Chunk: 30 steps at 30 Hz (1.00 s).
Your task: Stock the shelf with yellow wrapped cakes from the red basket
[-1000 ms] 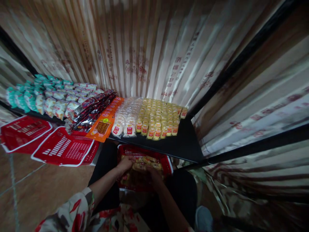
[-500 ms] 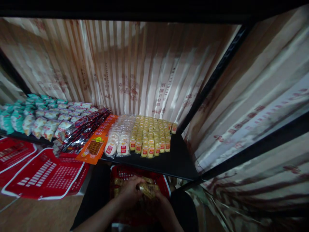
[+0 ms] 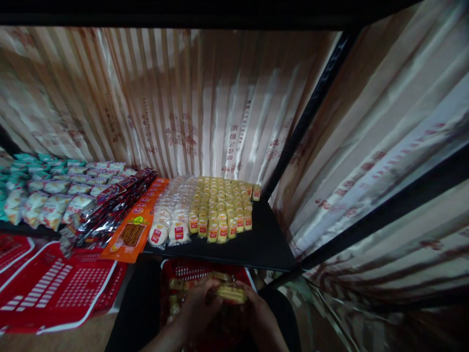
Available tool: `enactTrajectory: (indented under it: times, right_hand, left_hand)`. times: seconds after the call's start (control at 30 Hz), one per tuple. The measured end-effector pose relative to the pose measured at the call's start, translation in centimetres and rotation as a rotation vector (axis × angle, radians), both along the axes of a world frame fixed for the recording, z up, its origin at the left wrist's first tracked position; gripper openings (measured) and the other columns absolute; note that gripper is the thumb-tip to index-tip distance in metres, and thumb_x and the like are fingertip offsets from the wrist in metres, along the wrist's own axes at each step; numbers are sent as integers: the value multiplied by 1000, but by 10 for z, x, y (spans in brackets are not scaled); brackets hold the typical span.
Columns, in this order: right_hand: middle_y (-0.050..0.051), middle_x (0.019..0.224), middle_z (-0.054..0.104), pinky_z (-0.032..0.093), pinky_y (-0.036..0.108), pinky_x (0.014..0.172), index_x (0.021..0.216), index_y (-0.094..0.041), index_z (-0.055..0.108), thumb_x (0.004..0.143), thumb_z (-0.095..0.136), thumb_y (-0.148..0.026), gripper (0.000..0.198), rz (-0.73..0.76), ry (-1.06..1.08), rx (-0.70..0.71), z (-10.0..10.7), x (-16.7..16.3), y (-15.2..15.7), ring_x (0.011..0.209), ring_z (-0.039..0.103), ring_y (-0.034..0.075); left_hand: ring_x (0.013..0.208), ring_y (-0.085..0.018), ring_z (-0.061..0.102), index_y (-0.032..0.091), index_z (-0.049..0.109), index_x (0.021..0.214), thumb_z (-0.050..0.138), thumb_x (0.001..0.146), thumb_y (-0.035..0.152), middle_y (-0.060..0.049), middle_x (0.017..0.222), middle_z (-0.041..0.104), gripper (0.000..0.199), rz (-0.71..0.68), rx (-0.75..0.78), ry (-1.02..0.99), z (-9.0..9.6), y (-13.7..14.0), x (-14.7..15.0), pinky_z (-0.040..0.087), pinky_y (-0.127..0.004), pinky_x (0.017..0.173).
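Observation:
Both my hands are low in the view, over a red basket (image 3: 167, 266) that sits between my legs. Small yellow wrapped snack packs (image 3: 231, 294) are held between my left hand (image 3: 200, 303) and my right hand (image 3: 256, 303). The fingers of both are curled around them; dim light and blur hide the exact grip. More wrapped packs (image 3: 176, 284) lie inside the basket. On the black shelf (image 3: 271, 249) just beyond stand rows of similar yellow packs (image 3: 220, 210) with red labels.
Left of the yellow rows are clear-wrapped round white crackers (image 3: 179, 232), an orange snack bag (image 3: 134, 230), dark red bags (image 3: 113, 205) and white-and-teal bags (image 3: 54, 188). Empty-looking red baskets (image 3: 69, 283) sit lower left. Black shelf posts (image 3: 311, 112) and striped curtains (image 3: 205, 98) enclose the space.
The view has shifted slightly right, so the shelf goods appear farther left. My hands have turned the held yellow packs, which now lie more level between them.

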State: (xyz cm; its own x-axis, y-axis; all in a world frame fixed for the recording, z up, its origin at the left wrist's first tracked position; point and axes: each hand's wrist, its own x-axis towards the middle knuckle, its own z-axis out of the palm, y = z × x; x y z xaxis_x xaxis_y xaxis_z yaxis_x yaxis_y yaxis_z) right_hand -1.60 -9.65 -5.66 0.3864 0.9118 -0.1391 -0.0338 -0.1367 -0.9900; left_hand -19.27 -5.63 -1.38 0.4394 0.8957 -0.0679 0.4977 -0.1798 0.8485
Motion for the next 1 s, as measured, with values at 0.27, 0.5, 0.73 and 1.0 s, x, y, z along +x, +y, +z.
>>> enactTrajectory:
  times: [0.27,0.5,0.73,1.0]
  right_hand:
    - [4,92,70,51,38,80,88,-30,71,54,65,-27,34,-12,-221,-37,16,23,-8,89,63,26]
    - [4,75,66,49,29,57,102,-25,66,75,54,-42,34,19,51,-135,32,20,-2,66,61,18]
    - [-3,67,61,40,19,50,103,-25,63,65,72,-39,41,-51,456,-137,56,16,18,56,52,10]
    - [-3,74,64,43,20,57,92,-21,62,65,72,-42,35,-52,380,-79,58,17,29,62,55,10]
  left_hand:
    - [85,-20,61,19,64,89,51,73,32,-3,90,69,24,128,-191,28,-5,3,16,47,-30,77]
    - [71,-19,60,14,63,77,50,74,37,-5,75,66,26,180,-486,-193,15,4,28,43,-28,64]
    - [69,-20,61,14,63,84,59,68,54,-4,72,66,43,304,-720,-529,17,5,47,44,-28,62]
    - [62,-13,60,13,61,82,69,65,48,-3,69,65,40,452,-787,-692,18,12,76,44,-23,58]
